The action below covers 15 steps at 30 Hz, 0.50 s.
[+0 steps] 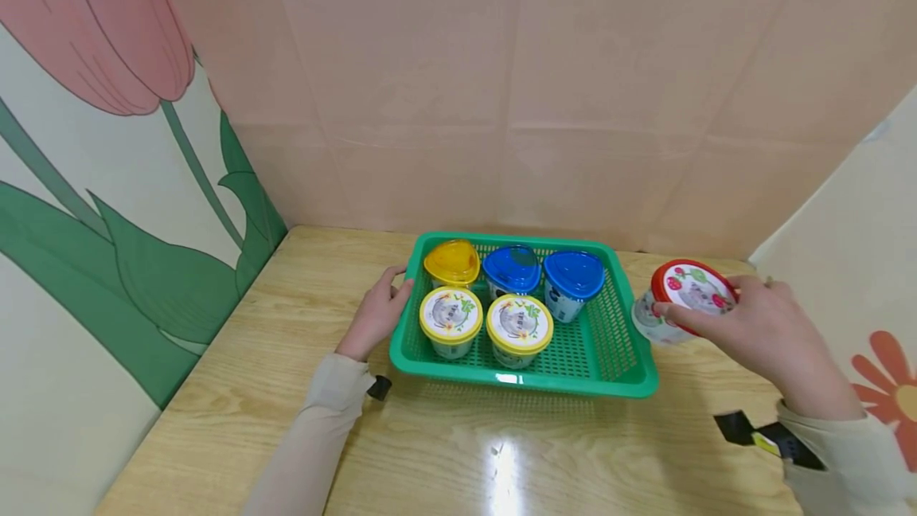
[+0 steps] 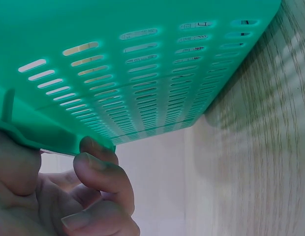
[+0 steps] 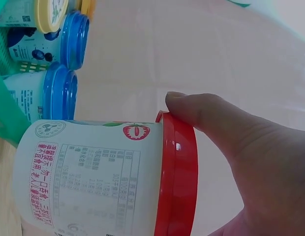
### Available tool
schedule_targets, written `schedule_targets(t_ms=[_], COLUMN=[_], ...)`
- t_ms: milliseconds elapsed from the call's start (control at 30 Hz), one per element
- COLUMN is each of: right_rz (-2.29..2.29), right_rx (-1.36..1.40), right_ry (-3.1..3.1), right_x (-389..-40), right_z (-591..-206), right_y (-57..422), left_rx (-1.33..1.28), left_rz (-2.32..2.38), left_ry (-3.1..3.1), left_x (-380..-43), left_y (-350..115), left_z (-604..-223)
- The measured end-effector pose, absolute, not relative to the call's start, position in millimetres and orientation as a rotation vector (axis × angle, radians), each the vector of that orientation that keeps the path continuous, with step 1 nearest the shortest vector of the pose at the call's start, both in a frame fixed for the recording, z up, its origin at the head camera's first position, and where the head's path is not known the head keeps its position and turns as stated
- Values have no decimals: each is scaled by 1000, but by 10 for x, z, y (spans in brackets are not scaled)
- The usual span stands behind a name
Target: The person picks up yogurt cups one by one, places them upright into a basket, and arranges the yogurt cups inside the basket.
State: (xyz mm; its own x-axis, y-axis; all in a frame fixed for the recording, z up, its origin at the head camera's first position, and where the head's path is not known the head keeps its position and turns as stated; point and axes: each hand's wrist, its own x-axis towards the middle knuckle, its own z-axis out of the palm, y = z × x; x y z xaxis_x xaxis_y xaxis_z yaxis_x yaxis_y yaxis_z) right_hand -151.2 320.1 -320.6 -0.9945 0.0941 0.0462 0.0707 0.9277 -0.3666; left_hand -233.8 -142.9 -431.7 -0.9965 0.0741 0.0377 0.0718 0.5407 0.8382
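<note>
My right hand (image 1: 781, 337) holds a white tub with a red lid (image 1: 695, 289) by its lid, just off the right end of the green basket (image 1: 458, 375). Strawberry pictures mark the lid, and in the right wrist view small print covers the tub's side (image 3: 93, 172). At the basket's left end, my left hand (image 1: 376, 313) grips the rim, its fingers (image 2: 106, 174) curled beside the edge in the left wrist view. Inside the basket stand two tubs with round yellow-rimmed lids in front, and an orange-yellow-lidded tub (image 1: 451, 261) and two blue-lidded tubs behind.
The basket rests on a wooden table (image 1: 444, 452). A pinkish wall (image 1: 501, 102) rises behind it, with a tulip-patterned wall (image 1: 179, 253) on the left and a flower-decorated wall (image 1: 881, 277) on the right. Within the basket, bare mesh floor shows at the front right.
</note>
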Motion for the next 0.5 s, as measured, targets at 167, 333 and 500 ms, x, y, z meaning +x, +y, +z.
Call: schedule_targets(t_ms=[167, 333, 500], right_rz=[572, 578, 586], right_rx=[-84, -41, -28], right_ry=[-3019, -3023, -3041], right_x=[-1499, -1504, -1502], right_z=[-3188, -3190, -3189], right_y=[3142, 3067, 3019], left_rx=[135, 134, 139], left_rz=[1504, 1496, 1490], left_ry=[2752, 2755, 2754], left_x=[-2339, -2340, -2340], left_y=[-1430, -1432, -1433], left_z=[-4320, -4321, -4321])
